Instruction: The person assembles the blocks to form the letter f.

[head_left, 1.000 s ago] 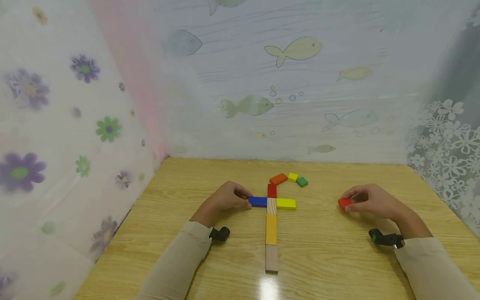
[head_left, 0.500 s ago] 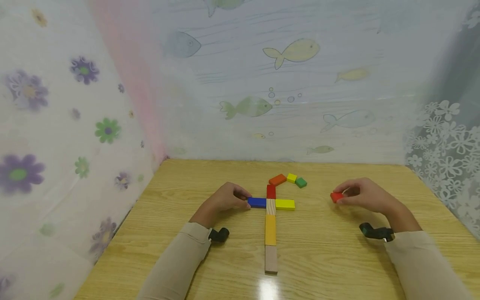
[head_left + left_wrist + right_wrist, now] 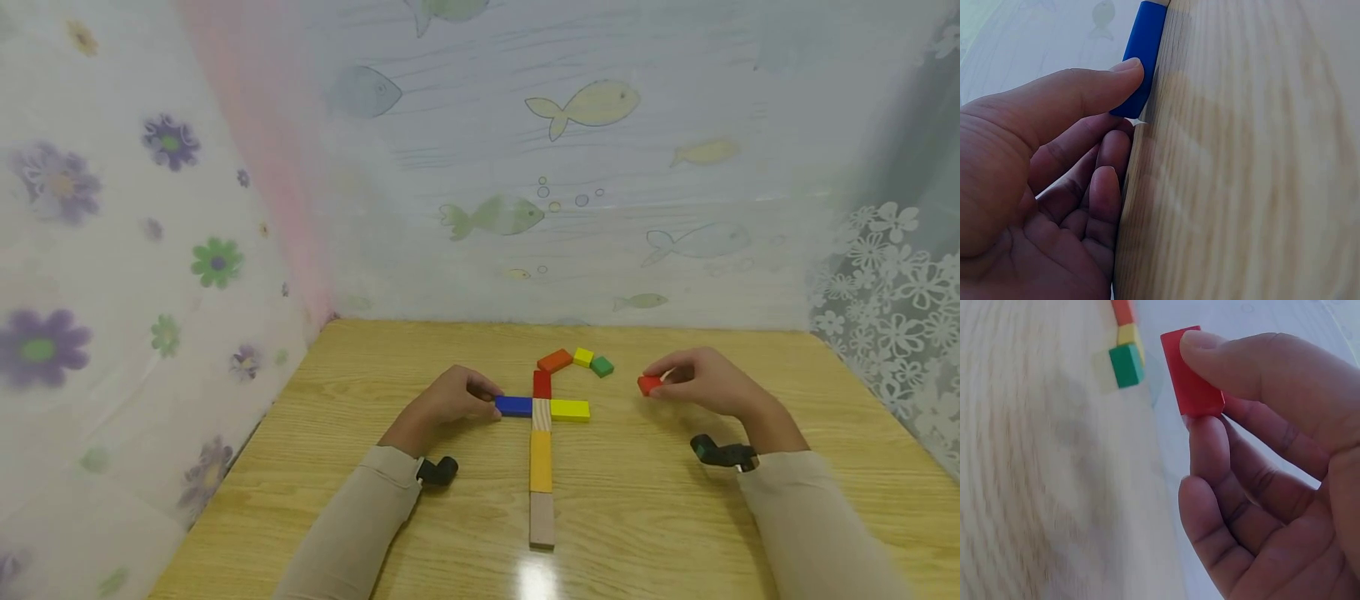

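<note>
My left hand [image 3: 450,395] pinches the outer end of a blue block [image 3: 514,407] lying on the table; in the left wrist view the thumb presses the blue block's [image 3: 1141,59] face. My right hand [image 3: 708,383] grips a small red block [image 3: 649,386] between thumb and fingers, right of the other blocks. In the right wrist view that red block [image 3: 1194,378] is held over the table. A striped plain-wood block [image 3: 542,414] joins the blue block to a yellow one [image 3: 570,411]. Beyond it a dark red block [image 3: 542,384] leads to an orange block [image 3: 555,360].
A small yellow block [image 3: 583,357] and a green block [image 3: 602,367] continue the curve at the back. An amber block [image 3: 541,461] and a greyish-brown block [image 3: 542,519] run toward the front of the wooden table [image 3: 360,542]. Printed sheets [image 3: 480,150] stand behind and left.
My right hand has carried the red block left and slightly away from me, closer to the green block. My left hand stays at the blue block, and the laid blocks keep their places.
</note>
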Tool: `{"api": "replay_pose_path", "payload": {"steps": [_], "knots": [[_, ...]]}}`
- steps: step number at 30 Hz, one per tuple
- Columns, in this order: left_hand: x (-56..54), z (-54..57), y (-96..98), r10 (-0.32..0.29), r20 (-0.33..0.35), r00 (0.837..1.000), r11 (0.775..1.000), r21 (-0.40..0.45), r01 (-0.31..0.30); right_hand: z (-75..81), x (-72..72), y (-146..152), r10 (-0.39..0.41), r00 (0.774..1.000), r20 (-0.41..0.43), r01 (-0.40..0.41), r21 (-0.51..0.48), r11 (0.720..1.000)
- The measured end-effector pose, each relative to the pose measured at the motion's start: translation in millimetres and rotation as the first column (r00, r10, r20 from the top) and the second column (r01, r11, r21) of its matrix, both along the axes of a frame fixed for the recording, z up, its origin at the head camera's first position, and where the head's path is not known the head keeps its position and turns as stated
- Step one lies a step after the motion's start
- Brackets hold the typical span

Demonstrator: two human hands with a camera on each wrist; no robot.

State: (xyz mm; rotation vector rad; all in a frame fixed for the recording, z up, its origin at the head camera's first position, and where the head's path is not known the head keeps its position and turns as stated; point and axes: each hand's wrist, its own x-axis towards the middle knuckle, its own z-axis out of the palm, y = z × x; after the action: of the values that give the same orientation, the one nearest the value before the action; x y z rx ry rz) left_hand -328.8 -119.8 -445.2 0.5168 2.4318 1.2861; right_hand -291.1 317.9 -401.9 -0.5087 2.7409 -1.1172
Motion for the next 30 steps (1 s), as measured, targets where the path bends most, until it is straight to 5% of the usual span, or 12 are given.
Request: {"api": "replay_pose_path", "payload": {"steps": [15, 30], "knots": [[0.9, 0.3, -0.2, -0.001, -0.008, 1.000, 1.000, -0.011, 0.001, -12.6, -18.4, -27.5, -0.060, 0.995, -0.082, 0.058, -0.024, 0.998], [1.3, 0.1, -0.7, 0.005, 0.014, 1.000, 1.000, 0.021, -0.006, -30.1, -24.9, -44.0, -0.165, 0.985, -0.048, 0.167, 0.028, 0.986]]}}
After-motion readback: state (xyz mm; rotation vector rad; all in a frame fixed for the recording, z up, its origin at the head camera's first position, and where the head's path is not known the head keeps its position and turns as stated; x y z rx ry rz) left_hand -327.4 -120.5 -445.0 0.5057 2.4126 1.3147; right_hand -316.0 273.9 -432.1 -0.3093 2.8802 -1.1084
